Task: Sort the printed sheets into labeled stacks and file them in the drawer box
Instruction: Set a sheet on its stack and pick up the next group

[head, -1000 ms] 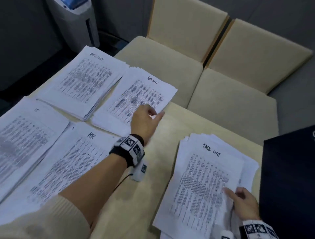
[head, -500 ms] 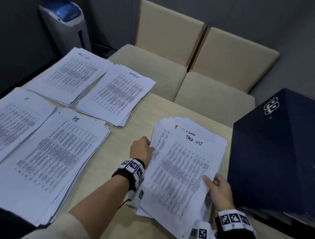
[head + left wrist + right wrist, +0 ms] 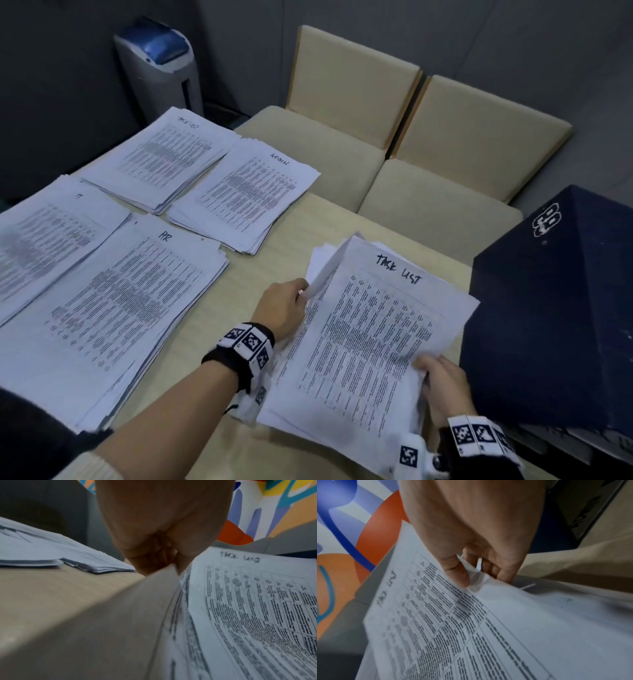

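- This looks like an office meeting room.
- A pale wood surface (image 3: 281, 267) carries stacks of printed tables in the left half of the head view. They are hand-headed: the IT stack (image 3: 51, 233), HR stack (image 3: 120, 308), ADMIN stack (image 3: 246, 195) and TASK LIST stack (image 3: 161, 154).
- A loose sheaf (image 3: 370, 335), also headed TASK LIST, sits lower centre.
- Two matching beige padded chairs (image 3: 352, 78) stand side by side at the surface's far edge, upper centre.
- A grey floor-standing machine (image 3: 157, 65) with a blue lid stands by the dark grey wall, upper left.
- A bright wall graphic (image 3: 274, 507) fills the upper right of the left wrist view.
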`<action>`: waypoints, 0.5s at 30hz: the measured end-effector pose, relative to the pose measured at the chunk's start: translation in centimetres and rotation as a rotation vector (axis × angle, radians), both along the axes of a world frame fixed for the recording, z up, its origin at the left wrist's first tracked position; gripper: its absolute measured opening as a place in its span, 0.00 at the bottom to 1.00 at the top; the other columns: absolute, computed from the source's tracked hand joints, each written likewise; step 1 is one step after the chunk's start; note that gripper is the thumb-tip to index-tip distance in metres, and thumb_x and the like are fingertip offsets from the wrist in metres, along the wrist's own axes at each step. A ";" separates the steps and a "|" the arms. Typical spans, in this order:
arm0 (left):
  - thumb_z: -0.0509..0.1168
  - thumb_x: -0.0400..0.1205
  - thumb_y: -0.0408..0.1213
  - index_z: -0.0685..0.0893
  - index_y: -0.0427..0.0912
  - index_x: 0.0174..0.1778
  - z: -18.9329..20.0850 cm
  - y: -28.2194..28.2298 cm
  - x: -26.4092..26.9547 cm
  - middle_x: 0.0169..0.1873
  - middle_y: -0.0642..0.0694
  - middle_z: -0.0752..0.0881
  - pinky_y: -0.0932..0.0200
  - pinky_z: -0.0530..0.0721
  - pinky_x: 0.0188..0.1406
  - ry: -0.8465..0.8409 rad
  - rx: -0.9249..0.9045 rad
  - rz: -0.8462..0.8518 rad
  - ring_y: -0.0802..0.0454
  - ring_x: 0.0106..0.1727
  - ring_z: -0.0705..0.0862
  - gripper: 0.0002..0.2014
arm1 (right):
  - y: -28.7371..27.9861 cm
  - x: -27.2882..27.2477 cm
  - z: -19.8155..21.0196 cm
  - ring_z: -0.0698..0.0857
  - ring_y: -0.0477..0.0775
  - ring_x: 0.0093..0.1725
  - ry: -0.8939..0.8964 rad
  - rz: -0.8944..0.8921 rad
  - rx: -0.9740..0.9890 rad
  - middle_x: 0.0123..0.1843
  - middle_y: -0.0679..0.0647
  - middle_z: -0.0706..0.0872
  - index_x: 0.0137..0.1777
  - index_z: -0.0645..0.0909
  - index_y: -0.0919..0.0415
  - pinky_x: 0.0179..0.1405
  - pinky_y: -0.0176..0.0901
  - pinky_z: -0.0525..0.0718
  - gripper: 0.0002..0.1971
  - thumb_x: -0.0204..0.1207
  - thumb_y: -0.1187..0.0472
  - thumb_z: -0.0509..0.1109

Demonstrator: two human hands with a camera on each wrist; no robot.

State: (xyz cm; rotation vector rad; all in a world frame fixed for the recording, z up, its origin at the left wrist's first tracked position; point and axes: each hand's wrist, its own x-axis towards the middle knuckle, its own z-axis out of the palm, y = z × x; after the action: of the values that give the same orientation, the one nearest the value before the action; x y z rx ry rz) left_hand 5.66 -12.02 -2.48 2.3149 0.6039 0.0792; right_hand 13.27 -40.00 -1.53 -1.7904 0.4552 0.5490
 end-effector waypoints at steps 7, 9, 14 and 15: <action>0.57 0.78 0.17 0.82 0.47 0.35 -0.1 -1.2 -1.4 0.27 0.49 0.80 0.57 0.72 0.37 -0.091 -0.674 0.142 0.49 0.32 0.75 0.19 | 0.2 0.0 0.7 0.84 0.60 0.37 0.028 -0.043 0.134 0.38 0.63 0.85 0.45 0.83 0.72 0.35 0.46 0.81 0.05 0.73 0.78 0.68; 0.57 0.75 0.13 0.85 0.44 0.31 1.0 -1.5 -1.6 0.28 0.50 0.84 0.61 0.77 0.37 -0.045 -0.808 0.102 0.47 0.33 0.80 0.22 | 0.6 -0.1 1.0 0.86 0.61 0.41 0.035 -0.043 0.178 0.42 0.65 0.87 0.48 0.83 0.72 0.38 0.47 0.82 0.08 0.73 0.80 0.67; 0.59 0.74 0.21 0.92 0.45 0.45 0.4 -1.0 -0.7 0.53 0.46 0.89 0.57 0.83 0.59 0.100 -0.340 0.170 0.49 0.58 0.86 0.19 | -0.6 0.8 -0.5 0.85 0.61 0.47 0.085 -0.110 0.070 0.50 0.63 0.86 0.46 0.81 0.65 0.40 0.45 0.81 0.10 0.80 0.77 0.61; 0.63 0.76 0.28 0.89 0.45 0.51 0.1 -0.8 -0.7 0.53 0.45 0.87 0.55 0.83 0.56 0.140 -0.195 0.233 0.46 0.56 0.86 0.14 | -0.7 0.6 -1.5 0.85 0.59 0.48 0.109 -0.176 0.102 0.57 0.60 0.83 0.48 0.79 0.65 0.41 0.40 0.81 0.12 0.85 0.75 0.56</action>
State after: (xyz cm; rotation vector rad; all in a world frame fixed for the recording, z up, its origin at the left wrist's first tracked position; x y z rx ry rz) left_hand 4.98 -12.84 -2.34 2.0665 0.9102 -0.0321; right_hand 13.84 -40.70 -2.99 -1.6103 0.6418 0.5382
